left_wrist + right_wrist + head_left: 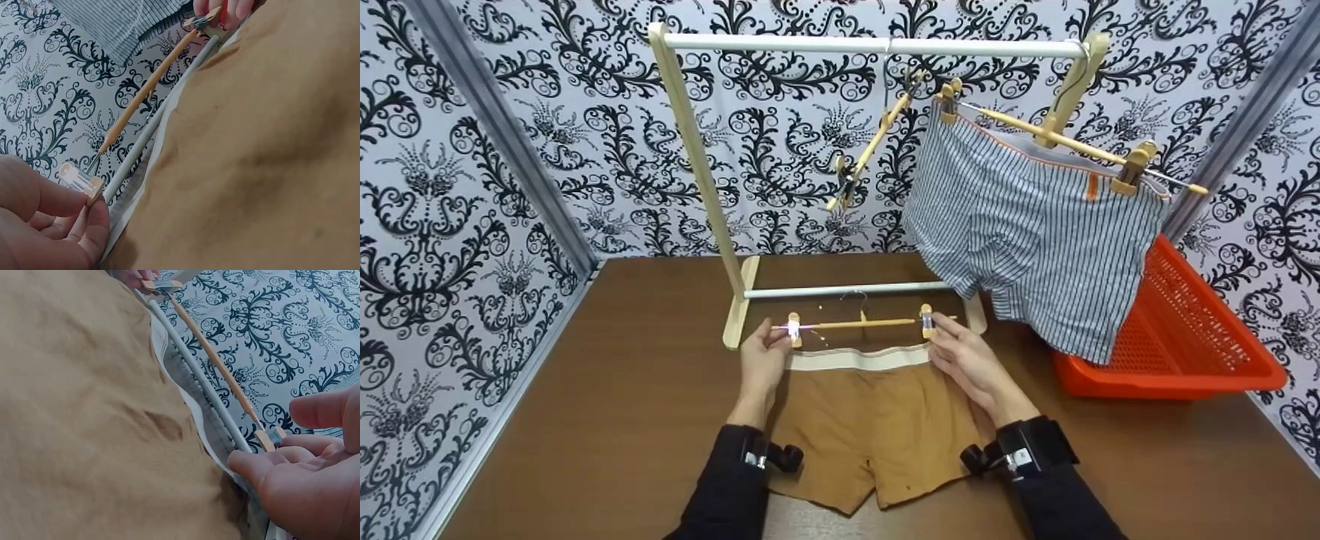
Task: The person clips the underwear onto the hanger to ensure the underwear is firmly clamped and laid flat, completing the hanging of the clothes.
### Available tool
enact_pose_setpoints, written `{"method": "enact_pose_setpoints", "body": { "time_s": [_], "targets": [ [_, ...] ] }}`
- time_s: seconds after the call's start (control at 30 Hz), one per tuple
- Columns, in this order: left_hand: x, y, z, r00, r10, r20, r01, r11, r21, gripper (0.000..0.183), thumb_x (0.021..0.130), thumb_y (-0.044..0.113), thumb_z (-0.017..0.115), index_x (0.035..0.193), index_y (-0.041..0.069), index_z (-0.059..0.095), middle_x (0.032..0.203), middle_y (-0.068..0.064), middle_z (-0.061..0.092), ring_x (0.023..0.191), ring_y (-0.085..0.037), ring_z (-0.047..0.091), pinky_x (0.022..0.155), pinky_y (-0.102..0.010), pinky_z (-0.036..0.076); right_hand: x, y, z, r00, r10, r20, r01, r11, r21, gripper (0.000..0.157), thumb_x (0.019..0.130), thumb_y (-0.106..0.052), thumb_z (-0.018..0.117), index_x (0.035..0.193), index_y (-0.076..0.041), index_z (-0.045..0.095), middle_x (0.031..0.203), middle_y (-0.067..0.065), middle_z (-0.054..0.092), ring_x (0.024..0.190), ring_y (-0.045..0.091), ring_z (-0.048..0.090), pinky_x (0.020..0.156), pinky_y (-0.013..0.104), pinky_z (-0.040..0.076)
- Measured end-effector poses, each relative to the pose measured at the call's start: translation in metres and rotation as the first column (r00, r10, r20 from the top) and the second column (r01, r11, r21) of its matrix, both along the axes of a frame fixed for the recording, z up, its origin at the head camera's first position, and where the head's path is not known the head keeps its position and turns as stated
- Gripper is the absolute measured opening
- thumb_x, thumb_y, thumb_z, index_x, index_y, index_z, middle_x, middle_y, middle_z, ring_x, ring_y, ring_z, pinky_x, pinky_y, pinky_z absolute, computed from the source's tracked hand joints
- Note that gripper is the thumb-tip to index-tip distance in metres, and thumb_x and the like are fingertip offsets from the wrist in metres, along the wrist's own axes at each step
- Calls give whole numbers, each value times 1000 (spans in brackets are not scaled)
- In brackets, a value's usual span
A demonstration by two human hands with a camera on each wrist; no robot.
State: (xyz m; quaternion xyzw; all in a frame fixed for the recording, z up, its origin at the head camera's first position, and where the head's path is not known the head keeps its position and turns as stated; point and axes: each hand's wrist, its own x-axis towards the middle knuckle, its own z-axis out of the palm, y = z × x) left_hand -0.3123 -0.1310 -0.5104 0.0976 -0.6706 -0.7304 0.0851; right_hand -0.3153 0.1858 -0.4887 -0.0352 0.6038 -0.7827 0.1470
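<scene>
Tan fabric shorts with a white waistband [870,420] spread over the brown tabletop [600,405]. Just beyond their waistband, at their left corner, the left hand [762,366] pinches a slim wooden hanger's [840,325] clip; at their right, the right hand [971,365], thumb apart, touches another.

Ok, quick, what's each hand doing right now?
Left hand: closed, pinching a hanger clip.
Right hand: at the other clip; can't tell whether it's gripping.
</scene>
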Motion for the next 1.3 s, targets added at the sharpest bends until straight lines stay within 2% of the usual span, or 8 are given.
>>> {"method": "enact_pose_setpoints", "body": {
  "time_s": [0.2,0.3,0.47,0.63,0.9,1.03,1.13,1.3],
  "targets": [
    [-3,-1,0,1000,0,15,0,1000,2,63,97,-12,52,153,-14,24,131,-31,56,124,-39,56,102,-35,49,-3,-1,-5,1000,13,17,-13,1000,5,64,106,-1,42,160,2,10,165,25,11,146,30,21,121,49,18],
    [-2,-1,1,998,-37,43,38,999,-29,64,97,-12,50,153,-16,19,134,-33,54,125,-40,55,106,-39,46,-3,0,-7,999,8,32,-9,1000,9,63,105,-1,43,160,3,11,162,23,18,139,26,30,120,47,21],
    [-5,0,1,994,-99,48,102,992,-68,66,98,-10,49,153,-17,12,138,-35,51,129,-41,52,111,-44,41,-5,3,-7,1000,14,13,-14,1000,3,64,106,-3,43,160,3,10,165,22,11,144,26,23,121,47,19],
    [-6,0,5,998,-60,15,61,997,-50,66,97,-9,51,154,-13,17,137,-31,52,126,-37,54,108,-42,44,-6,4,-3,1000,21,-14,-20,1000,2,64,106,-4,44,161,1,12,167,23,9,150,32,16,122,49,17],
    [-4,4,24,996,-18,-90,15,999,-35,62,99,-9,50,154,-12,22,133,-30,56,123,-36,57,101,-35,50,-4,5,8,999,34,-33,-33,999,16,65,107,-7,44,162,-3,9,167,20,6,152,34,12,122,49,14],
    [-6,6,23,994,-26,-103,22,999,-38,60,99,-11,49,152,-15,22,133,-33,55,124,-40,55,104,-38,48,-9,7,6,999,22,-40,-22,1000,10,65,108,-9,44,162,-3,9,168,19,5,152,32,11,122,48,15],
    [-9,6,18,996,-72,-55,70,997,-28,61,100,-8,48,152,-16,17,146,-36,43,137,-42,44,113,-42,39,-13,9,2,999,20,-27,-20,1000,1,64,108,-7,42,161,0,7,167,20,5,152,31,11,122,46,16],
    [-12,5,11,987,-156,41,157,987,-34,67,103,1,48,154,-16,8,163,-30,7,152,-39,10,122,-45,13,-16,10,-4,1000,30,2,-30,1000,-3,61,109,-5,37,159,4,4,166,24,4,152,31,7,123,46,13]
  ]
}}
